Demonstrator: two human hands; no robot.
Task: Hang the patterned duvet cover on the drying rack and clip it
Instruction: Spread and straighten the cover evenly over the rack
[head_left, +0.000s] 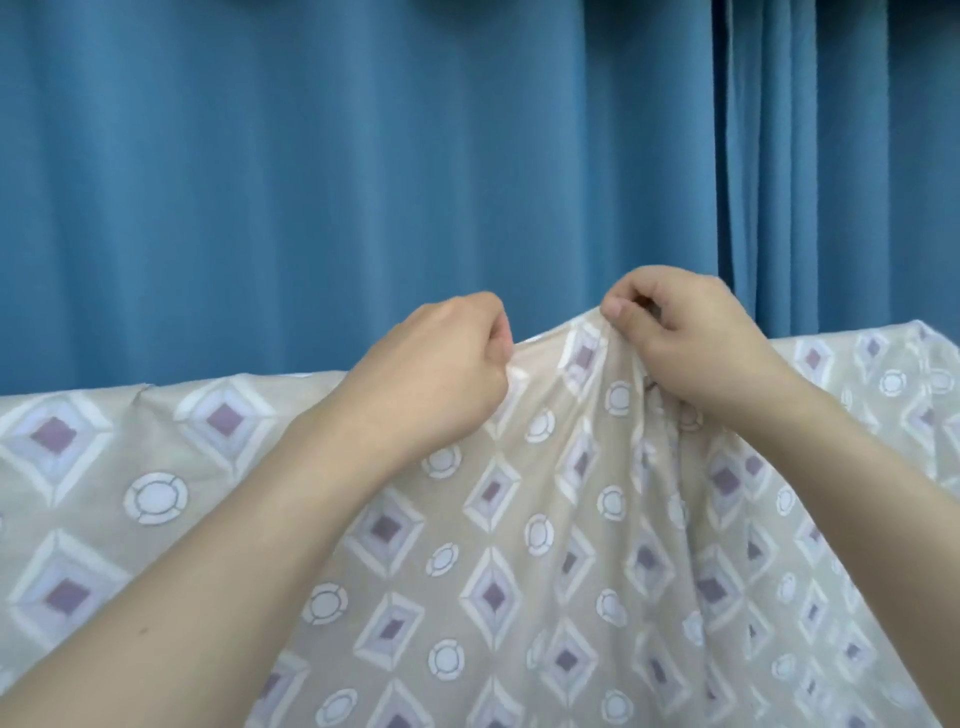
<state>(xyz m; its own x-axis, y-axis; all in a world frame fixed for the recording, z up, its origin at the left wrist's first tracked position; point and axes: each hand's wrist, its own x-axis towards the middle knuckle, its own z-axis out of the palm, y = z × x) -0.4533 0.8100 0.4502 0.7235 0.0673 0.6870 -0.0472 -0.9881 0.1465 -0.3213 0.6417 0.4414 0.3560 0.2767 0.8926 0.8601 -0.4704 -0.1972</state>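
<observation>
I see the patterned duvet cover (519, 545) spread across the lower half of my view, beige with purple-centred diamonds and white rings, its top edge running level on the left and rising to a peak near the middle. My left hand (436, 374) is closed in a pinch on that top edge just left of the peak. My right hand (696, 338) is clamped on the peak itself, thumb and fingers bunching the cloth so folds fan downward from it. The two hands sit near each other, not touching, with a short stretch of taut fabric between them. Behind the cover hangs a blue curtain (363, 171), pleated more tightly at the right. Whatever supports the cover is hidden by the fabric.
</observation>
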